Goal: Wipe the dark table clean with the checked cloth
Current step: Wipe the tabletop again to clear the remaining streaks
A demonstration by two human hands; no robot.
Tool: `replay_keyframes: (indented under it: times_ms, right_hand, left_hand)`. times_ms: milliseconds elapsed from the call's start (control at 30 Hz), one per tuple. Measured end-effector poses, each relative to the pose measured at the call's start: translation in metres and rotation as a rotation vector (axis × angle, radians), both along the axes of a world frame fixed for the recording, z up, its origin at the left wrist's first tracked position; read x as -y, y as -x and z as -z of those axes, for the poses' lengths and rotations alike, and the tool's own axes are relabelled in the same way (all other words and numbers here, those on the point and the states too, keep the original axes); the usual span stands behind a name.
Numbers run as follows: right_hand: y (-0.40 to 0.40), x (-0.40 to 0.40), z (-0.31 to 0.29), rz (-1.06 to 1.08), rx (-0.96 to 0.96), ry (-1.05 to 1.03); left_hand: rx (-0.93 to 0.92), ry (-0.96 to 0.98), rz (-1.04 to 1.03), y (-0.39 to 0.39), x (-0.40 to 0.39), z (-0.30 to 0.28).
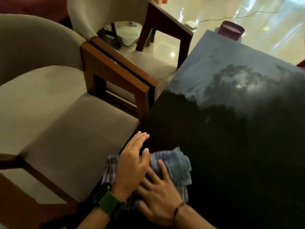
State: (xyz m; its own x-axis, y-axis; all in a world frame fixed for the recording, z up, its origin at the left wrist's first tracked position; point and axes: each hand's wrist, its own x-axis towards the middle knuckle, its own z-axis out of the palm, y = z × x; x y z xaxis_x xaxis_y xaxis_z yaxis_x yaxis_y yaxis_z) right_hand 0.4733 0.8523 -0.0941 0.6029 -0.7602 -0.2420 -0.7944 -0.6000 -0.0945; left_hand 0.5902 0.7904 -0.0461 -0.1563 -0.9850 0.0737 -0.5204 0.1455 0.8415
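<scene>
Fingers (158,171) of the right hand (158,195) lie straight and spread flat on the checked cloth (176,166), pressing it down onto the desk (231,162); that flat palm looks meant to put weight across the fabric, not to lift it. Just left of it, the left hand (132,164) also rests on the cloth, its fingers straight and close together, reaching past the cloth's far edge over the dark top, probably to keep the bunched cloth from slipping. A green watch strap (109,204) sits on the left wrist and a thin band (178,207) on the right. The cloth lies crumpled at the desk's near left corner, partly over the edge. Beyond the cloth, the far part of the desk looks hazy and smeared, so most wiping seems yet to come. Left of the desk stand two cushioned chairs (66,129), and past its far corner a purple container (231,30).
</scene>
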Motion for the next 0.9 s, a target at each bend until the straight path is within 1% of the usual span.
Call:
replay_keyframes:
  times_ms: [67, 100, 133, 167, 267, 333, 400, 467, 500, 633, 733, 833, 900]
  right_hand:
    - [0.013, -0.013, 0.007, -0.136, -0.053, 0.074]
    - [0.018, -0.009, 0.006, -0.156, -0.043, 0.069]
    - [0.022, 0.001, 0.003, -0.121, -0.018, 0.062]
    - [0.025, 0.014, 0.004, -0.043, 0.018, 0.087]
    - [0.043, 0.068, 0.003, 0.303, 0.012, 0.115]
    - [0.067, 0.117, 0.005, 0.447, 0.073, 0.081]
    - [0.095, 0.165, 0.006, 0.552, 0.111, 0.091]
    - [0.123, 0.209, 0.009, 0.638, 0.099, 0.170]
    - [0.136, 0.232, 0.011, 0.676, 0.086, 0.178]
    - [0.168, 0.298, 0.012, 0.826, 0.059, 0.132]
    - [0.168, 0.307, 0.011, 0.822, 0.032, 0.111]
    - [0.157, 0.287, 0.010, 0.784, 0.016, 0.103]
    - [0.146, 0.265, 0.009, 0.713, 0.029, 0.093]
  left_hand:
    - [-0.009, -0.019, 0.024, 0.008, 0.005, -0.001]
    - [-0.012, -0.021, 0.046, 0.013, 0.009, -0.001]
    - [-0.017, -0.022, 0.069, 0.019, 0.013, 0.000]
    - [-0.024, -0.027, 0.095, 0.024, 0.019, 0.001]
    - [-0.056, -0.046, 0.163, 0.036, 0.036, 0.004]
    - [-0.070, -0.046, 0.183, 0.044, 0.050, 0.011]
    - [-0.066, -0.055, 0.186, 0.054, 0.063, 0.017]
    - [-0.061, -0.031, 0.183, 0.066, 0.077, 0.023]
    - [-0.065, -0.018, 0.180, 0.073, 0.084, 0.025]
    - [-0.074, -0.019, 0.180, 0.092, 0.102, 0.025]
    - [-0.058, -0.008, 0.191, 0.096, 0.105, 0.022]
    - [-0.047, -0.002, 0.166, 0.097, 0.107, 0.022]
    - [-0.043, 0.027, 0.131, 0.097, 0.110, 0.023]
